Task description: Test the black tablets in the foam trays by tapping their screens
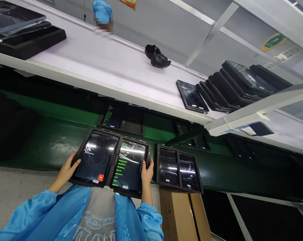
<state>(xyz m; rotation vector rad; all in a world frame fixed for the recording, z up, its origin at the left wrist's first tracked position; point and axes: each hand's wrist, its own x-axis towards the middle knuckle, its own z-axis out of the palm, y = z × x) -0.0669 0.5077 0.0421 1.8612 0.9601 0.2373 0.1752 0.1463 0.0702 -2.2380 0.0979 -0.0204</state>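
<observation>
Between my two hands is a black tray (112, 163) with two tablets set side by side in it. My left hand (69, 167) is closed round the tray's left edge, thumb on top. On the opposite side, my right hand (147, 171) grips the right edge, also with the thumb on top. The left tablet (96, 159) has a dark screen with a small line of text and a red square near its lower right corner. Green lines of text, with a red one among them, run down the right tablet (133, 164). The fingers under the tray are hidden.
Right of my tray, another tray (178, 169) holds two dark tablets on the green surface (53, 137). A half-filled tray (132, 122) lies beyond. A white shelf (111, 70) crosses above, bearing stacked tablets (226, 87) and a black object (157, 57). Below right stands a cardboard box (182, 214).
</observation>
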